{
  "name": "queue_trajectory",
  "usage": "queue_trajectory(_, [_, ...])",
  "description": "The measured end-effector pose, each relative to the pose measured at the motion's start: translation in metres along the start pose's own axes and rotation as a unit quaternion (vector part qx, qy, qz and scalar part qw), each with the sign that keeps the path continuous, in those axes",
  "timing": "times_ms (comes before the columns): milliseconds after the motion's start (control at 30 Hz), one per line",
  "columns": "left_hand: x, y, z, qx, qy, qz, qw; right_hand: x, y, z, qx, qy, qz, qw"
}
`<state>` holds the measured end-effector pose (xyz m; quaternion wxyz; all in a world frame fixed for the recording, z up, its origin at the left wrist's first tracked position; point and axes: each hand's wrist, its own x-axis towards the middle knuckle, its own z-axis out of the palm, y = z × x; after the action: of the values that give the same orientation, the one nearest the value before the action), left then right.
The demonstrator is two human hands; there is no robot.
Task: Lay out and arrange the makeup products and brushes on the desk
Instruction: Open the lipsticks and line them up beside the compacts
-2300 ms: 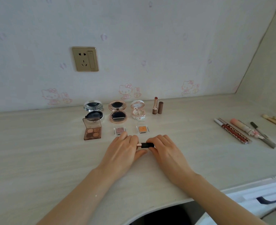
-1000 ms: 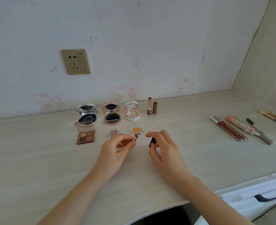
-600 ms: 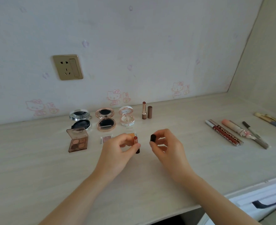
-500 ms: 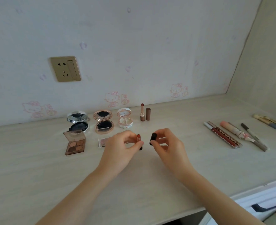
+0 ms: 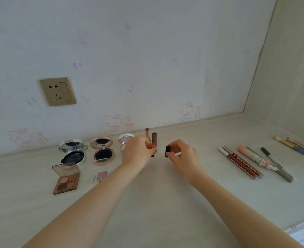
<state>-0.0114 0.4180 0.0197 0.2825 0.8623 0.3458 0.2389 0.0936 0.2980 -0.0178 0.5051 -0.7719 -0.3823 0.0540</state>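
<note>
Pale, matte wood-grain laminate is seen across the worktop point(image 5: 156, 212), backed by wallpaper printed with faint pink cartoon cats. An uncapped lipstick point(image 5: 153, 149), a slim cylinder with a dark base and a reddish bullet, is held upright, pinched between the curled fingers and thumb of the left hand point(image 5: 136, 154). Whether its base touches the worktop cannot be told. A glossy black cap point(image 5: 167, 151), short and rounded, is pinched between the thumb and fingertips of the right hand point(image 5: 183, 157), just right of the lipstick and apart from it. Just behind the left hand, a second open lipstick point(image 5: 147, 133) is stood beside a brown cap point(image 5: 154, 139). To the left, round hinged cases are laid open: a silver compact point(image 5: 72, 151), a rose-gold compact point(image 5: 103, 149) and a pale compact point(image 5: 125, 139) partly hidden by that hand. Nearer, a translucent brown four-pan eyeshadow palette point(image 5: 66, 179) and a small square shimmer pan point(image 5: 102, 175) are set. Well to the right, slender tubes and pencils point(image 5: 246, 163) are lined up.
</note>
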Motion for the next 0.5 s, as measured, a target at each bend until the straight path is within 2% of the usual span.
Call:
queue_trajectory(200, [0.012,-0.002,0.012,0.053,-0.009,-0.016,0.998,0.020,0.010,0.014,-0.057,-0.032,-0.019,0.998])
queue_trajectory(500, [0.019,-0.009,0.021,0.140,0.014,0.024,0.990,0.037,0.014,0.031,-0.080,-0.044,-0.010,0.996])
